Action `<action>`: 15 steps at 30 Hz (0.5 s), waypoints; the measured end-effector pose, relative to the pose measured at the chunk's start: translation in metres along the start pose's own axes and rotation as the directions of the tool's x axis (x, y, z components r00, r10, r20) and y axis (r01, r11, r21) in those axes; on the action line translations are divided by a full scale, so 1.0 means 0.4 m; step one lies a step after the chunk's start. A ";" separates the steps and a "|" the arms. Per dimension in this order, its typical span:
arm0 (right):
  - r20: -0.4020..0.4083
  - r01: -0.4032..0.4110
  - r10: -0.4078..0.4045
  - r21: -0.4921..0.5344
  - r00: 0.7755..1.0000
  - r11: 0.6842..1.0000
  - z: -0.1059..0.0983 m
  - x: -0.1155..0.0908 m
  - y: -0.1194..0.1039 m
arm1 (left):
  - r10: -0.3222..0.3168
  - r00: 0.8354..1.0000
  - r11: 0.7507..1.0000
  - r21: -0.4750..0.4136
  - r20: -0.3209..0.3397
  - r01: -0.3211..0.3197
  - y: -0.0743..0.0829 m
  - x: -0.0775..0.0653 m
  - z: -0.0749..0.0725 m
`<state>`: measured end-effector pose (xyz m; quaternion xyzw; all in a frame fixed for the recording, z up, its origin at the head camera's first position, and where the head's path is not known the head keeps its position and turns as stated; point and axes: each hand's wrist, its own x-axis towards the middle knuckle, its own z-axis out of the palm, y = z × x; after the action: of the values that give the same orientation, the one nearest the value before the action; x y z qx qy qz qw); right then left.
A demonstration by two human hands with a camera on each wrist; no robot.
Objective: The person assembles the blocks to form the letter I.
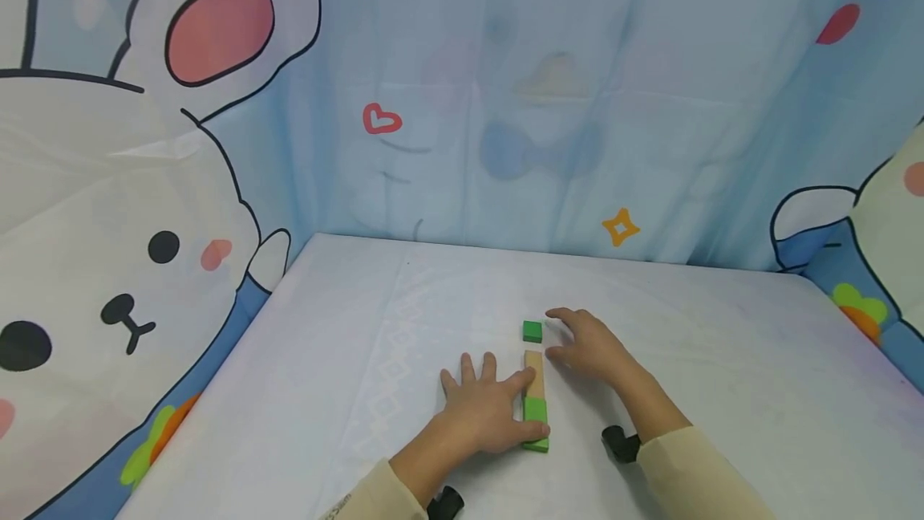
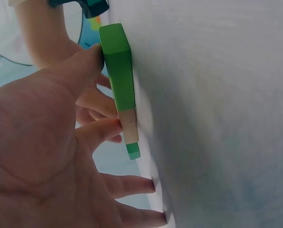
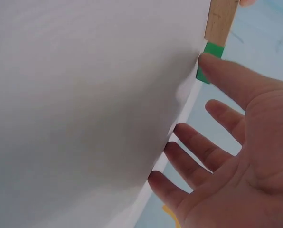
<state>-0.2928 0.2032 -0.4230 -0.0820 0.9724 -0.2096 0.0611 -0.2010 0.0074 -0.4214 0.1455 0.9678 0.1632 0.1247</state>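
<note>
A row of blocks runs away from me on the white table. Nearest is a green block (image 1: 536,409), then a plain wooden block (image 1: 534,374) against its far end. A small green block (image 1: 532,331) lies beyond, with a short gap before it in the head view. My left hand (image 1: 482,416) is spread out from the left, its thumb across the near green block and its index fingertip at the wooden block's side. Its other fingertips (image 2: 146,185) reach down to the cloth. My right hand (image 1: 593,347) holds nothing, fingers loosely bent, just right of the small green block.
A white cloth covers the table (image 1: 722,359). Behind it hangs a blue curtain (image 1: 447,183) with cartoon animals printed on it. Black wrist devices (image 1: 619,444) sit at both sleeves, close over the tabletop.
</note>
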 end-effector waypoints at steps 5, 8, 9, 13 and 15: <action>0.017 0.050 -0.050 0.031 0.999 0.998 -0.006 -0.019 0.020 | -0.012 1.000 1.000 -0.016 0.012 0.013 0.004 0.000 -0.009; 0.021 0.072 -0.073 0.048 0.997 0.996 -0.007 -0.031 0.030 | -0.011 1.000 1.000 -0.029 0.011 0.012 0.005 -0.002 -0.012; 0.021 0.078 -0.079 0.053 0.997 0.996 -0.007 -0.035 0.034 | -0.011 1.000 0.999 -0.033 0.012 0.012 0.005 -0.002 -0.012; 0.021 0.098 -0.100 0.065 0.995 0.993 -0.009 -0.051 0.045 | -0.008 1.000 0.999 -0.042 0.014 0.009 0.008 -0.002 -0.009; 0.021 0.100 -0.101 0.068 0.995 0.993 -0.011 -0.058 0.049 | -0.006 1.000 0.999 -0.046 0.014 0.007 0.009 0.001 -0.007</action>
<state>-0.2733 0.2269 -0.4254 -0.1313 0.9587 -0.2437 0.0648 -0.2012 0.0099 -0.4176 0.1405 0.9633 0.1842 0.1353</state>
